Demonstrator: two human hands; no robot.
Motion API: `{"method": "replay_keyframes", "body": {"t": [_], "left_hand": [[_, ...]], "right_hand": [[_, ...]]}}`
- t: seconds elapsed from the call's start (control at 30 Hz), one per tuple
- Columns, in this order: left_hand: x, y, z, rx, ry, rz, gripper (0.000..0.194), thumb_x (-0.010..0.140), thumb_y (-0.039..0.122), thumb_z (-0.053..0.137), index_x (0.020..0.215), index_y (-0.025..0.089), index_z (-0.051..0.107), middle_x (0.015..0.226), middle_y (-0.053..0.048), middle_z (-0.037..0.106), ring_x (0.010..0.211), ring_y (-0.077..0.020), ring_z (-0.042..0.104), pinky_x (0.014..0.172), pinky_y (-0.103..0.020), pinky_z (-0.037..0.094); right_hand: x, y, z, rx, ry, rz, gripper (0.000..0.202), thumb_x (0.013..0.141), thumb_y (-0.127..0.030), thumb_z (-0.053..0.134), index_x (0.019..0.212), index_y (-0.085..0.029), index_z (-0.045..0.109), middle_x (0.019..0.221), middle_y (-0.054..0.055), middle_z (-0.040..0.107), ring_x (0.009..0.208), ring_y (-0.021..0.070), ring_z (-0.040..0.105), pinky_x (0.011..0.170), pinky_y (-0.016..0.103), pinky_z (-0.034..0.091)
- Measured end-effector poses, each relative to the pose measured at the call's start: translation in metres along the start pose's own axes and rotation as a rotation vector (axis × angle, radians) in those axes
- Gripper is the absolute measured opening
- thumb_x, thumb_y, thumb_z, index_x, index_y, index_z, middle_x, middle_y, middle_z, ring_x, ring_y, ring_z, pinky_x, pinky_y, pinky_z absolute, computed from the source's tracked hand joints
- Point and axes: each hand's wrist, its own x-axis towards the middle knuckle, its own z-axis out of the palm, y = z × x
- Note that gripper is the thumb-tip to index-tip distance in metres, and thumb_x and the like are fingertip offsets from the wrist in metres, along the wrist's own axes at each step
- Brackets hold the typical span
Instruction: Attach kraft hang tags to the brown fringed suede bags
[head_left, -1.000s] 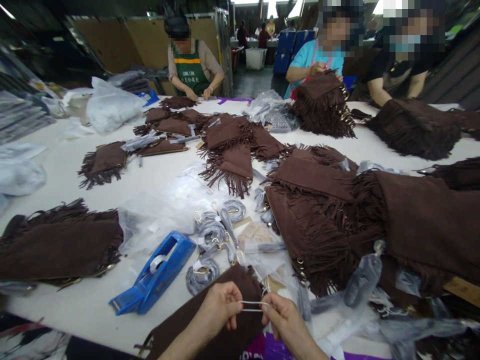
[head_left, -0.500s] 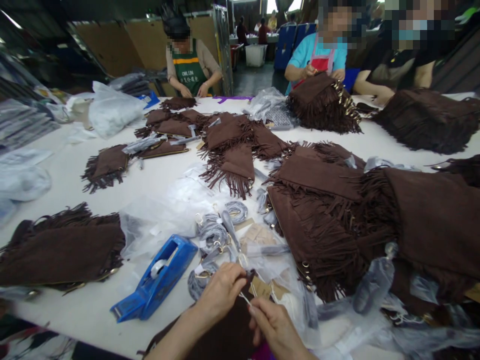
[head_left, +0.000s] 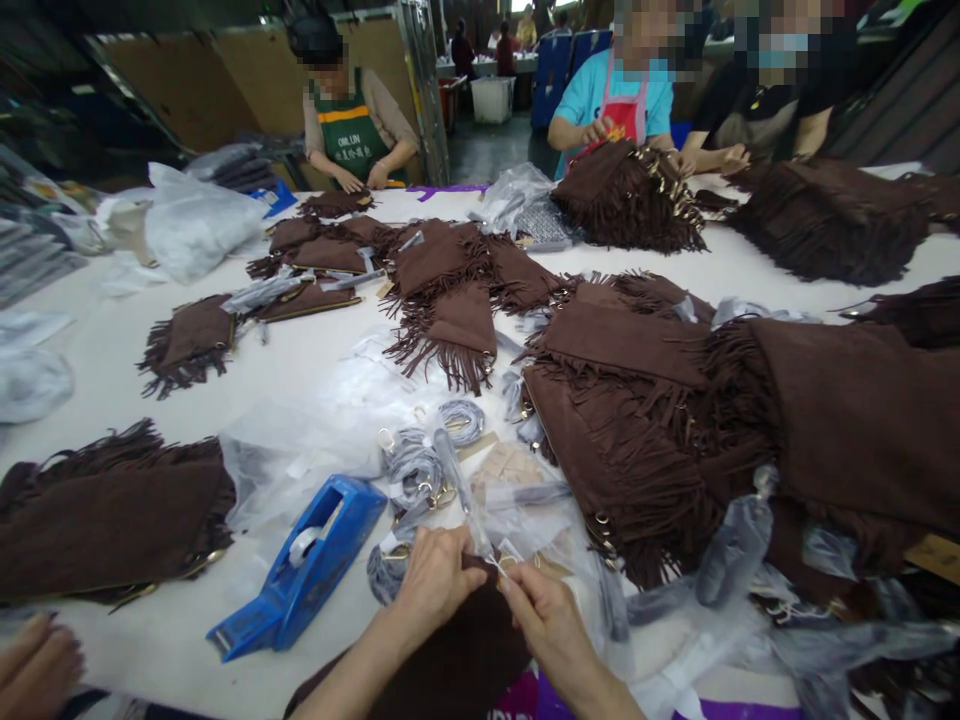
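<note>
In the head view, a dark brown bag (head_left: 450, 660) lies before me at the table's front edge, partly covered by my forearms. My left hand (head_left: 439, 575) is closed on the bag's upper edge, with its thumb near a thin white string (head_left: 499, 566). Pinched between the fingertips of my right hand (head_left: 541, 605) is that same string, close to the bag's corner. A tan tag (head_left: 551, 566) shows partly just behind my right hand. Coiled grey straps (head_left: 412, 468) with gold hooks, wrapped in clear plastic, lie beyond my left hand.
A blue tape dispenser (head_left: 304, 565) stands to the left. Brown fringed bags (head_left: 630, 345) pile up at the right, and another fringed bag (head_left: 112, 510) lies far left. Someone else's hand (head_left: 41, 660) enters at lower left. Across the table, a person in a green apron (head_left: 356, 130) works.
The view has shifted slightly. My hands have drawn nearer each other at the bag's corner, the right still pinching the string. Another person's hand has appeared at lower left.
</note>
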Motion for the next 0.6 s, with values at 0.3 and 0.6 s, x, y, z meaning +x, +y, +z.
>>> {"method": "replay_keyframes", "body": {"t": [0.3,0.6], "left_hand": [[-0.039,0.005,0.017,-0.634,-0.022,-0.181,0.012,0.058,0.028,0.055,0.061,0.017,0.054,0.055,0.003,0.047,0.057,-0.0136,0.042,0.054,-0.025,0.028],[-0.047,0.002,0.020,-0.909,-0.038,-0.139,0.033,0.064,0.047,0.047,0.052,0.016,0.046,0.051,0.004,0.032,0.053,-0.0107,0.028,0.051,-0.025,0.019]], "right_hand": [[-0.003,-0.008,0.015,-0.060,0.068,-0.096,0.030,0.088,-0.039,0.040,0.071,-0.020,0.055,0.061,0.000,0.052,0.057,0.0132,0.050,0.056,0.023,0.032],[-0.006,-0.014,0.010,-0.060,0.057,-0.093,0.035,0.087,-0.045,0.041,0.064,-0.019,0.050,0.053,-0.004,0.044,0.051,0.0107,0.043,0.051,0.022,0.028]]}}
